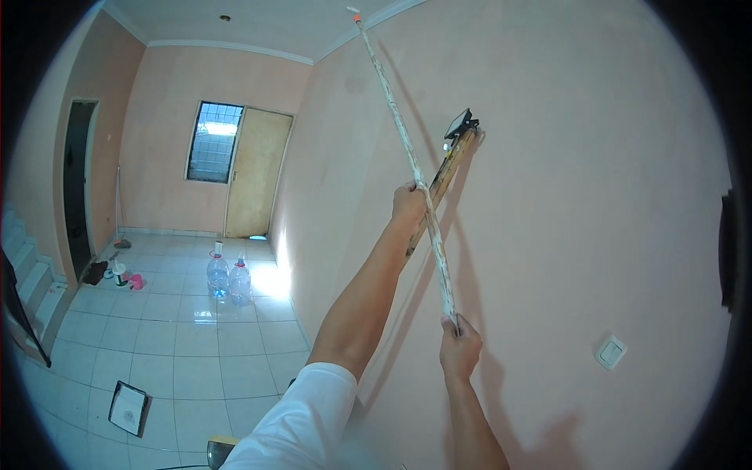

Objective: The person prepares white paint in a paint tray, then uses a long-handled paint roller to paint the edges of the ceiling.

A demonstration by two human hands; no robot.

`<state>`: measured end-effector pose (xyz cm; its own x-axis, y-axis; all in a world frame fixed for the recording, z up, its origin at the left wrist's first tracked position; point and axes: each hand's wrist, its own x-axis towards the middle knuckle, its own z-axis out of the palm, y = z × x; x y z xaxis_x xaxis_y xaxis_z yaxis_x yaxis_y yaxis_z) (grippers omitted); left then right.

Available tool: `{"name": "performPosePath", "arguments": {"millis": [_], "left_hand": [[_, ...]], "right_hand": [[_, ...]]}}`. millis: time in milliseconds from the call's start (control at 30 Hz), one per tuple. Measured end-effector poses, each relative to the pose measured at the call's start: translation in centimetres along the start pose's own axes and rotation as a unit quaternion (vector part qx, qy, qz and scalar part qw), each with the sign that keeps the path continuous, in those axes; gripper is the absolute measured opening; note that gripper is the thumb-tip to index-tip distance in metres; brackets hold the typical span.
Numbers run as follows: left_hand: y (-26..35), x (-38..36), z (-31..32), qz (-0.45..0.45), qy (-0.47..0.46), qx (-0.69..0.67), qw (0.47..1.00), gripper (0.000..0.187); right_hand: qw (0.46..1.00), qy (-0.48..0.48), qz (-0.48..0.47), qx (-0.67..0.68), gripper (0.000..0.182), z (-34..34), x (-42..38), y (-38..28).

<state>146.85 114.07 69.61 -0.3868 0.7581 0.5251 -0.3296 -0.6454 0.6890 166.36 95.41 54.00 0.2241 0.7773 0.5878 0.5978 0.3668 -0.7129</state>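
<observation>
A long, white-splotched pole [394, 106] slants up the pink wall [564, 219], its orange-tipped top [356, 17] and a small white piece reaching the cornice line. My left hand [410, 205] is wrapped round its middle, the arm stretched out in a white sleeve. Lower down, my right hand [460, 348] grips the pole near its bottom end. Behind the left hand a wooden post [450, 172] crosses the pole at a slant. It carries a small floodlight [460, 124] at its upper end, and its lower part is hidden by my left forearm.
A light switch [610, 352] is set in the wall at the right. Two large clear water jugs [218, 276] stand on the tiled floor [149, 376], with a dark-rimmed tray [128, 408] nearer me. Stairs [30, 274] rise at far left; a door [262, 168] closes the back wall.
</observation>
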Motion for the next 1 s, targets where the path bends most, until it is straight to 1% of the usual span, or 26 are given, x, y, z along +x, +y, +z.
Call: {"name": "performPosePath", "arguments": {"millis": [133,233,333,433,533,600,667,733,867,933,1000], "left_hand": [[0.1,0.6,-0.3,-0.004,0.01,-0.012,1.0,0.022],[0.3,0.9,-0.4,0.0,0.01,-0.014,1.0,0.025],[1.1,0.8,-0.2,-0.009,0.003,-0.01,1.0,0.028],[0.1,1.6,0.1,0.014,-0.023,0.002,1.0,0.029],[1.0,-0.7,1.5,0.003,-0.026,-0.023,0.999,0.03],[0.6,-2.4,2.9,0.023,-0.039,-0.038,0.998,0.031],[0.1,-4.6,4.5,0.032,-0.059,-0.032,0.997,0.032],[0.7,-8.2,6.1,0.032,-0.084,-0.007,0.996,0.033],[1.8,-16.6,9.5,0.016,-0.124,-0.063,0.99,0.033],[3.0,-22.2,11.6,0.017,-0.146,-0.116,0.982,0.032],[3.6,-27.4,14.0,0.011,-0.145,-0.139,0.979,0.033]], "right_hand": [[1.0,-0.008,0.004,-0.012,0.025,1.7,2.2,-1.7],[0.999,-0.039,0.023,-0.021,0.026,2.0,3.4,-2.8],[1.0,-0.026,0.016,-0.002,0.026,2.3,3.8,-2.7],[0.999,-0.039,0.018,-0.005,0.027,1.0,3.8,-2.7],[0.999,-0.035,0.018,-0.015,0.027,-1.0,3.2,-1.9],[1.0,-0.026,0.001,0.009,0.027,-2.9,2.8,-0.1],[0.999,-0.008,-0.012,0.038,0.029,-5.1,2.1,2.1],[0.996,-0.021,-0.012,0.083,0.031,-8.4,0.5,3.9],[0.988,-0.029,0.012,0.153,0.034,-15.9,-4.1,6.5],[0.99,-0.025,0.011,0.138,0.035,-20.5,-7.0,7.9],[0.992,-0.015,0.006,0.125,0.034,-25.1,-9.9,9.9]]}}
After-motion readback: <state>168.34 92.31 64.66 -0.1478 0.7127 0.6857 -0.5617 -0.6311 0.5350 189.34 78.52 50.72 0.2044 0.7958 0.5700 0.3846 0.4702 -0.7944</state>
